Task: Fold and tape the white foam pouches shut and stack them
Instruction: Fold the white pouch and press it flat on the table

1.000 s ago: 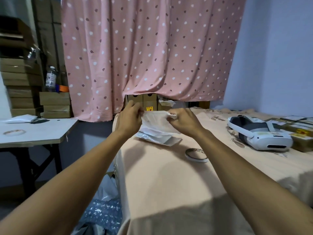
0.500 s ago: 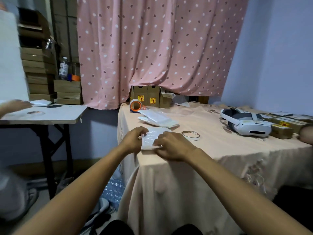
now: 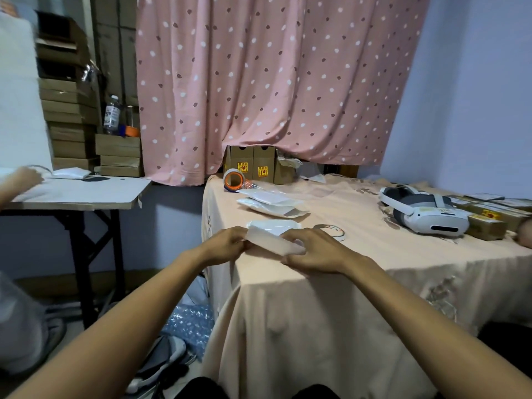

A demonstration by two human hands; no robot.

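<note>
A flat, thin white foam pouch [image 3: 270,236] lies at the near edge of the peach-clothed table [image 3: 359,263], its near side bent upward. More pouches sit in one loose pile [image 3: 272,203] behind it; their number is unclear. The left hand [image 3: 227,243] pinches its left edge. The right hand [image 3: 312,249] grips its right end with curled fingers.

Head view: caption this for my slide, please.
Left hand and right hand grip a white foam pouch on the draped table, stacked pouches and tape roll beyond.
</note>
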